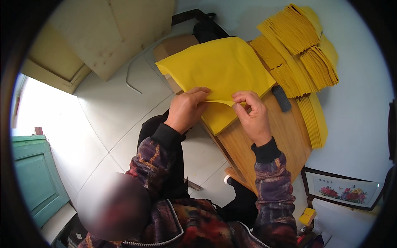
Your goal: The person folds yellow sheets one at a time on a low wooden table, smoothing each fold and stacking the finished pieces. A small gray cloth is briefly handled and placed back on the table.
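A large yellow sheet (219, 66), paper or cloth I cannot tell, spreads over the far end of the wooden table. My left hand (187, 109) is closed on its near edge, the fingers curled over it. To the right, my right hand (253, 118) pinches the same edge between thumb and fingertips, and the edge lifts a little between the two hands. More yellow material (218, 120) lies below that raised edge; whether it is the same sheet or another one I cannot tell. Just beyond the sheet's right corner lies a dark grey block-like object (282, 98).
Thick stacks of folded yellow pieces (289, 45) pile up along the table's right side by the wall. Bare wood of the table (275, 136) shows near my right forearm. A cardboard box (175, 45) stands behind the sheet. A framed flower picture (343, 188) leans at the lower right.
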### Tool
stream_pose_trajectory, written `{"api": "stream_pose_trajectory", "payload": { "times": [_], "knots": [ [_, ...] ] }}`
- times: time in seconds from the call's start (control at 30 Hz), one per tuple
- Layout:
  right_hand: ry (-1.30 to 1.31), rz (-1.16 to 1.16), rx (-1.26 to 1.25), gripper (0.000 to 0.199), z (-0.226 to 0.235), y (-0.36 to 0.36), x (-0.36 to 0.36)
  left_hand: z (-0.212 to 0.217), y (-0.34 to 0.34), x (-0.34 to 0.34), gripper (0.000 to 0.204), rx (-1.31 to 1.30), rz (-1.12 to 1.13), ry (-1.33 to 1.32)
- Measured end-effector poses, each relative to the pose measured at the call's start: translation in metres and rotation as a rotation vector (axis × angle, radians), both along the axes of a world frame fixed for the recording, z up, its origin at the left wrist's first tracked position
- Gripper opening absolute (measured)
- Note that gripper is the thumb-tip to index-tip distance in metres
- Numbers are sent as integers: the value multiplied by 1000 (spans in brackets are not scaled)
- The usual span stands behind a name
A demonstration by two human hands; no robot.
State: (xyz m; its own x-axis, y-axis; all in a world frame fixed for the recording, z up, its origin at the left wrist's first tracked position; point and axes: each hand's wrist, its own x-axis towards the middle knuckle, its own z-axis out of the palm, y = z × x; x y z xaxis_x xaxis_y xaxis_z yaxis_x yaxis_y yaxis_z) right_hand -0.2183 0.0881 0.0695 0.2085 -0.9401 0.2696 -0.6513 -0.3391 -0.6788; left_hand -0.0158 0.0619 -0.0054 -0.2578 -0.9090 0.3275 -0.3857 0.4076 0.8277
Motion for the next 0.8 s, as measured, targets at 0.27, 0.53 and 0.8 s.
{"api": "stream_pose_trajectory", "payload": {
  "times": [0.27, 0.53, 0.8],
  "knots": [
    [180, -207, -128, 26, -21, 47, -10, -9, -2, -3, 18, 52, -16, 175],
    [566, 69, -98, 59, -41, 43, -6, 2, -1, 1, 22, 435, -48, 259],
    [476, 249, 67, 52, -22, 17, -21, 6, -6, 3, 27, 577, -122, 324]
  ]
}}
